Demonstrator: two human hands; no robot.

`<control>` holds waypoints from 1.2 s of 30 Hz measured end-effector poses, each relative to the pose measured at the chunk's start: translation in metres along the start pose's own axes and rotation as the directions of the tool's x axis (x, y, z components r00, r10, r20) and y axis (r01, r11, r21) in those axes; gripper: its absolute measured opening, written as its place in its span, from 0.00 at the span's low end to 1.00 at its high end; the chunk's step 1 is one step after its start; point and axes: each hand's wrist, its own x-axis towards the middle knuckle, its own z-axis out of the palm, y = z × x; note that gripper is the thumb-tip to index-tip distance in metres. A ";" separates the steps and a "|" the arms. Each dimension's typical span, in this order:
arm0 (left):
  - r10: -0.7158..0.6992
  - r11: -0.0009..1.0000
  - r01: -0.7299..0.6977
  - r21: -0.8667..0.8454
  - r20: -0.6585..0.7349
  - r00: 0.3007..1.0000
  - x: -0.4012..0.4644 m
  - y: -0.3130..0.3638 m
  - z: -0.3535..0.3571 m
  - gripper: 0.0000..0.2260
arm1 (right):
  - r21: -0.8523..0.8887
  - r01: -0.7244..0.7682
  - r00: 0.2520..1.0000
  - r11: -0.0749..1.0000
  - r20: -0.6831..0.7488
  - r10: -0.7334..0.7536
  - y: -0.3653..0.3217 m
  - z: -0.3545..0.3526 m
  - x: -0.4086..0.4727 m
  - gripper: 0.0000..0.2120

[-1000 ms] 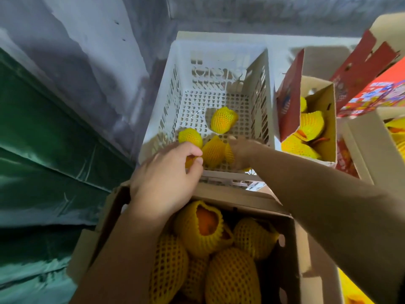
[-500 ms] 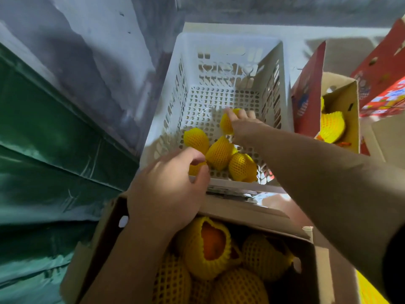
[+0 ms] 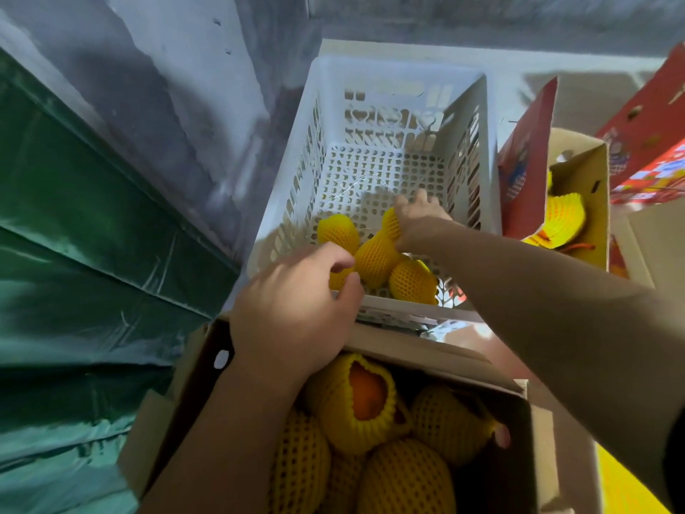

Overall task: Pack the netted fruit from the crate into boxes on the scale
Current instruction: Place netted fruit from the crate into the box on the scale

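A white plastic crate (image 3: 370, 105) holds several fruits in yellow foam netting near its front wall. My right hand (image 3: 417, 220) reaches deep into the crate and grips one netted fruit (image 3: 391, 226). My left hand (image 3: 296, 309) hovers at the crate's front edge, its fingers curled round another netted fruit (image 3: 339, 280) that is mostly hidden beneath it. Two more netted fruits (image 3: 374, 259) lie between the hands. Below, a cardboard box (image 3: 419, 352) is packed with netted fruit (image 3: 356, 402). No scale is in view.
A second open box (image 3: 589, 168) with netted fruit stands right of the crate, with red printed cartons (image 3: 648, 142) behind it. A green tarp (image 3: 74, 254) and a grey wall (image 3: 166, 87) close off the left side.
My right hand has reached from the crate's front to a fruit farther back and closed round it. My left hand has stayed at the crate's edge. The view has drifted left.
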 end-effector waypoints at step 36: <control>0.068 0.957 -0.087 -0.278 -0.077 0.995 -0.005 0.002 -0.009 0.24 | 0.902 0.189 0.914 0.387 -0.017 -0.405 -0.056 -0.093 -0.147 0.08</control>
